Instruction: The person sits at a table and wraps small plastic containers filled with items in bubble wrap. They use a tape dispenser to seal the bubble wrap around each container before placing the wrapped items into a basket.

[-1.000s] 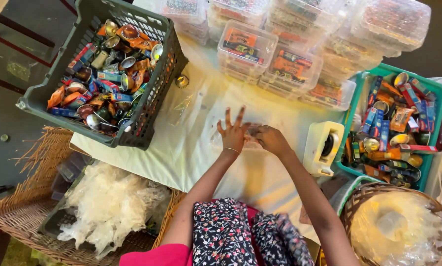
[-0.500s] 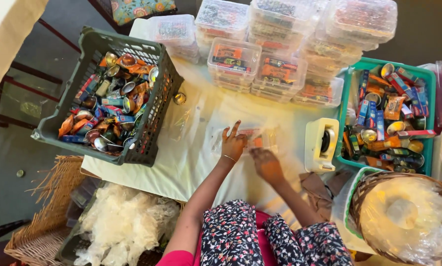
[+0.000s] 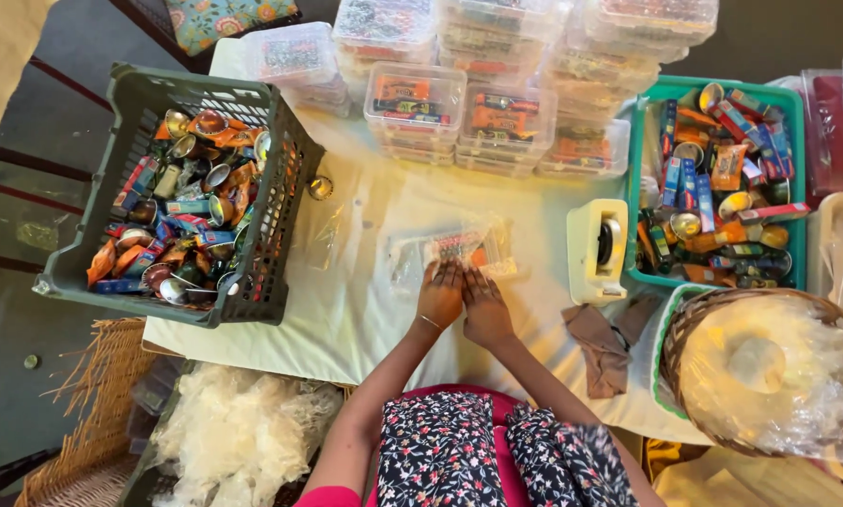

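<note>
Pressing side by side, left hand [image 3: 439, 296] and right hand [image 3: 484, 307] touch clear packet [image 3: 459, 246].

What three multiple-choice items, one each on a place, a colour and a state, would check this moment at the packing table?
1. Where does the tape dispenser stand?
A. inside the grey crate
B. on the cloth, just left of the green bin
C. on the stacked boxes

2. What colour is the bin of small packets at right?
A. green
B. yellow
C. black

3. How are the two hands placed?
A. raised in the air, wide apart
B. side by side, palms down on a clear packet
C. one in each basket

Key: 1 B, it sits on the white cloth beside the bin wall. 2 A, its rim is teal-green. 3 B, left hand and right hand press together on the clear packet.
</note>
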